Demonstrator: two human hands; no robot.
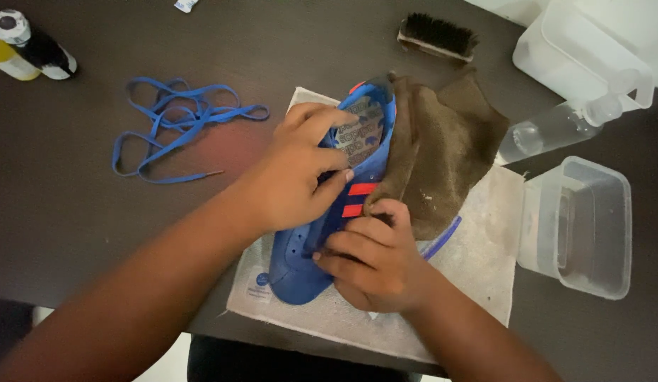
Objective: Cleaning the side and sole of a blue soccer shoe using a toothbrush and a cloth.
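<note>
Both forearms reach in from below; left hand (297,173) lies palm down with fingers (322,124) curled, right hand (375,265) is clenched into a grip

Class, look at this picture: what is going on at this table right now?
A person holds a blue shoe steady with the left hand and presses a brown cloth against its side with the right hand. The shoe lies on a white towel. Its blue laces lie loose on the table, with a brush and a clear tub nearby.

smooth blue shoe (300,272), rough brown cloth (442,148)
</note>
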